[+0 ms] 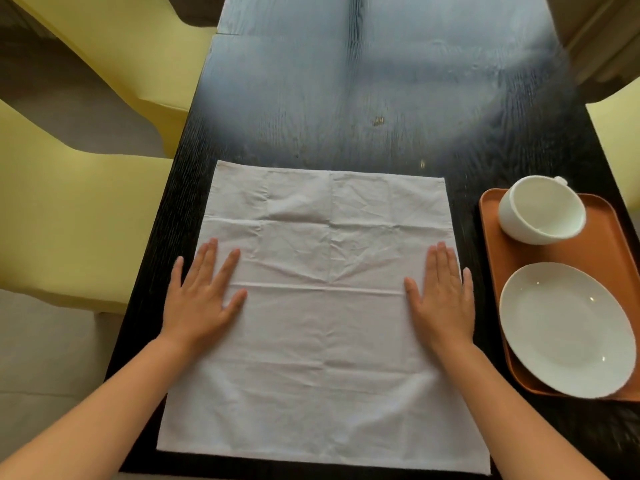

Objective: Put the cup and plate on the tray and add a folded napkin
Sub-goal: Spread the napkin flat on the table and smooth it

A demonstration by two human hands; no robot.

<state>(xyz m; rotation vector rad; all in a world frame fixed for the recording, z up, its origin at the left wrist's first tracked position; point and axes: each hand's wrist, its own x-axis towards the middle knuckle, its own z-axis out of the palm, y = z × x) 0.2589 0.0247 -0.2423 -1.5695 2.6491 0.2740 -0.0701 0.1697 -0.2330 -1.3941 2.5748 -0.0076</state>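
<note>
A white cloth napkin (322,306) lies spread flat and unfolded on the dark table, creased into squares. My left hand (204,296) rests palm down on its left edge, fingers apart. My right hand (441,292) rests palm down on its right edge, fingers apart. Neither hand holds anything. To the right, an orange tray (609,244) carries a white cup (542,211) at its far end and a white plate (568,329) at its near end.
The dark wooden table (346,116) stretches away beyond the napkin, with a small speck on it. Yellow chairs (79,209) stand at the left, and another yellow seat (620,129) shows at the right edge.
</note>
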